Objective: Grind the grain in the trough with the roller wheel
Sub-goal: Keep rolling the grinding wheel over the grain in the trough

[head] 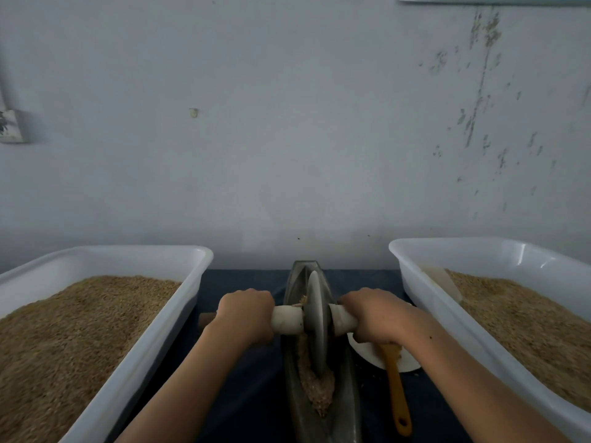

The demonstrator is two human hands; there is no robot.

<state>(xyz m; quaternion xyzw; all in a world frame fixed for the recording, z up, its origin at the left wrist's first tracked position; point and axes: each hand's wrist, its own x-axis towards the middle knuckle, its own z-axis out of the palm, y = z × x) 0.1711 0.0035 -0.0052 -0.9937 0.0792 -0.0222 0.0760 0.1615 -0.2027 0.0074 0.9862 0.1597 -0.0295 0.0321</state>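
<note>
Grinding step in hand: left hand (pixel 244 311) and right hand (pixel 377 314) both curled tight round the handle (pixel 287 319), wheel (pixel 315 321) standing upright in the trough (pixel 295 407). Grain (pixel 315 388) heaped in the near half of the trough, touching the wheel's lower rim. Next move judged to need a steady downward press and a roll toward the near end, wheel kept upright.

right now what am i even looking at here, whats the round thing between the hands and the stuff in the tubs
This is one picture from a camera worn on a person's head, looking down at their own arms. The round thing is a roller wheel standing in a narrow trough that holds crushed grain. A handle sticks out from each side of the wheel; the left hand and the right hand each grip one. White tubs of grain sit at the left and right. A plate with an orange-handled tool lies beside the trough.
</note>
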